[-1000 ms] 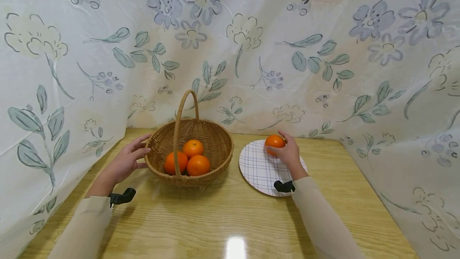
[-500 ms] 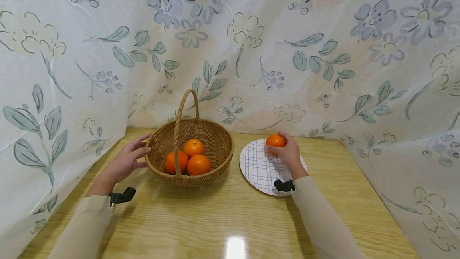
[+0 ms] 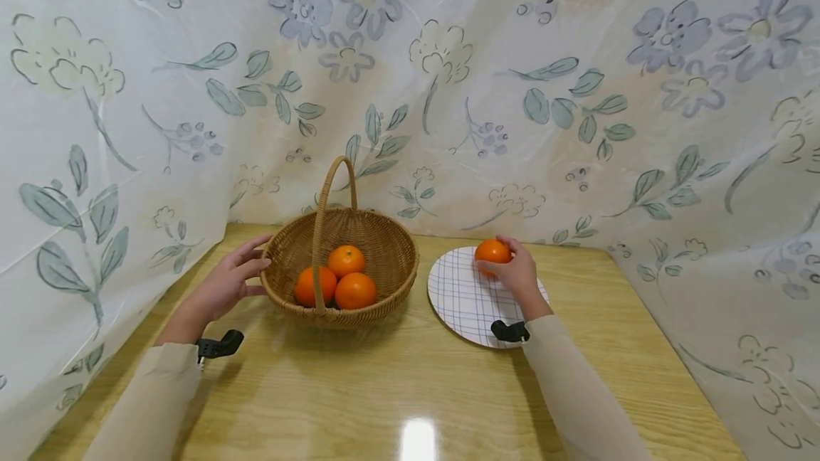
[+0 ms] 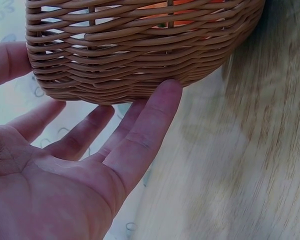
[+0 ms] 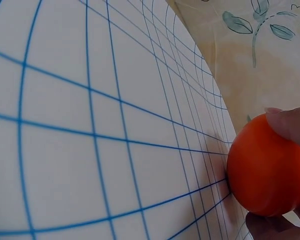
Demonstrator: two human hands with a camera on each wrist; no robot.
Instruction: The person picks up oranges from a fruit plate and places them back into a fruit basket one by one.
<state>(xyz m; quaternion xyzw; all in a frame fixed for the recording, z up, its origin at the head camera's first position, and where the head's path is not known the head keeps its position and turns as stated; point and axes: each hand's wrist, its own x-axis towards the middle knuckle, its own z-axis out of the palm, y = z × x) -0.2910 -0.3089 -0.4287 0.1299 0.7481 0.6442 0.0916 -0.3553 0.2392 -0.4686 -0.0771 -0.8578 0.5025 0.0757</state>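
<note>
My right hand (image 3: pixel 520 272) pinches an orange (image 3: pixel 492 253) on the far part of a round white plate (image 3: pixel 458 297) with a blue grid. In the right wrist view that orange (image 5: pixel 265 167) sits right at the plate's surface, with a thumb and fingertips on either side. At the left, my left hand (image 3: pixel 224 286) touches the side of a wicker basket (image 3: pixel 387 240) with spread, fairly straight fingers. The left wrist view shows the fingertips (image 4: pixel 169 92) against the basket's woven wall (image 4: pixel 125 65). Three more oranges (image 3: pixel 356 292) lie together inside the basket, partly behind its tall handle (image 3: pixel 322 233).
Basket and plate stand side by side on a light wooden table (image 3: pixel 333 390), with a narrow gap between them. A floral cloth (image 3: pixel 410 91) hangs behind the table and along both sides. Each wrist carries a small black camera mount (image 3: pixel 221 344).
</note>
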